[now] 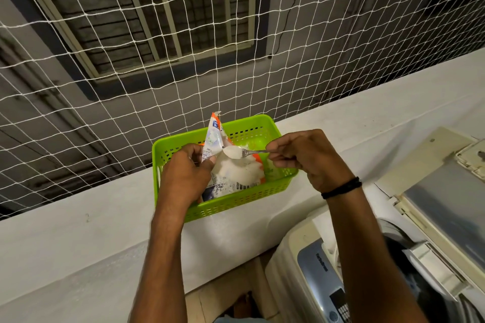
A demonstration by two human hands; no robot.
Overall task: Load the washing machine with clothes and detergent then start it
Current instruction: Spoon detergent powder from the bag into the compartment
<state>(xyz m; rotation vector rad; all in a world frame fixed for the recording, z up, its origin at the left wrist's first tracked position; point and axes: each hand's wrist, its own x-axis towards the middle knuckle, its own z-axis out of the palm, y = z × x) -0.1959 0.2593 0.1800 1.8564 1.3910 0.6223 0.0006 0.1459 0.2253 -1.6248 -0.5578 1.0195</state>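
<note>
Both forearms reach out over the washing machine (367, 270), which sits open-lidded below and right of the green basket (236, 202) on the white ledge (78, 238). Inside the basket lies a torn-open detergent packet (231, 173) with white powder showing. His left hand (183, 173) pinches the packet's edge to hold its mouth open; his right hand (307, 157) grips a spoon (236, 152) heaped with powder just above the packet. Whether clothes are in the drum I can't tell. Detergent, I'd judge, is not yet in the machine, and starting remains.
</note>
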